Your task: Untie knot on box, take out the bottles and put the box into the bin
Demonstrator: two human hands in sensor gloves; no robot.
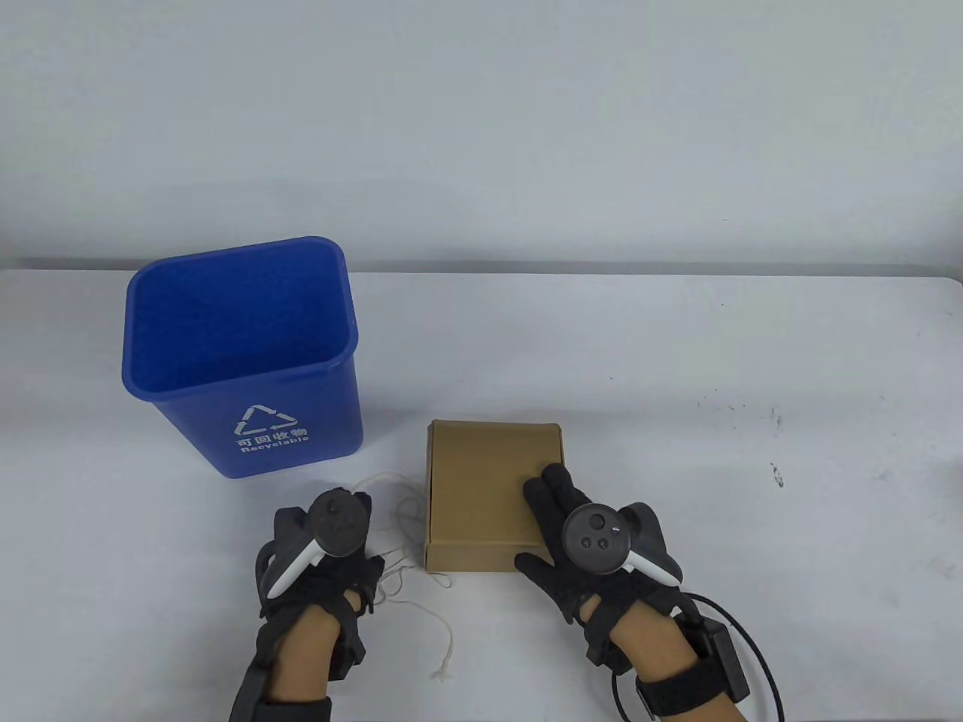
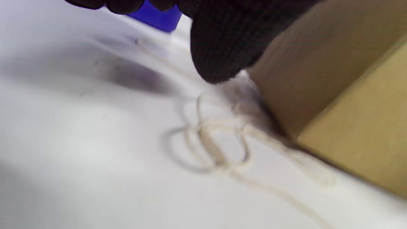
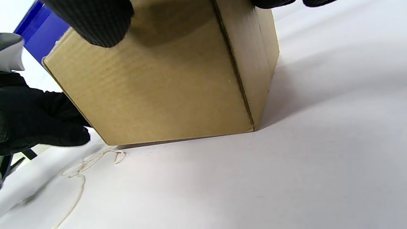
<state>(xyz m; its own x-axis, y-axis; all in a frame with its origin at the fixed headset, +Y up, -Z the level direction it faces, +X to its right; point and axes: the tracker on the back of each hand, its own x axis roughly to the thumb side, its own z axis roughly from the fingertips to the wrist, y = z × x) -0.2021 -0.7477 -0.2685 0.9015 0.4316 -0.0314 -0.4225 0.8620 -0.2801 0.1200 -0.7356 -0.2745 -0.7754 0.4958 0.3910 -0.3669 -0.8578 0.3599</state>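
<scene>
Resting flat on the closed box [image 1: 481, 496] lid, right hand [image 1: 579, 538] fingers straight, thumb at the near edge. Left hand [image 1: 323, 553] beside loose string [image 1: 410, 526] left of box; grip unclear. Blue bin [image 1: 241, 353] upright, back-left.

A white table [image 1: 677, 361] carries a blue bin [image 1: 248, 361], a cardboard box [image 1: 489, 496] and loose, seemingly untied string [image 1: 410, 519].

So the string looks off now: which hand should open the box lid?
Probably the right hand: it already rests on the closed box. The left hand sits beside it by the loose string.
</scene>
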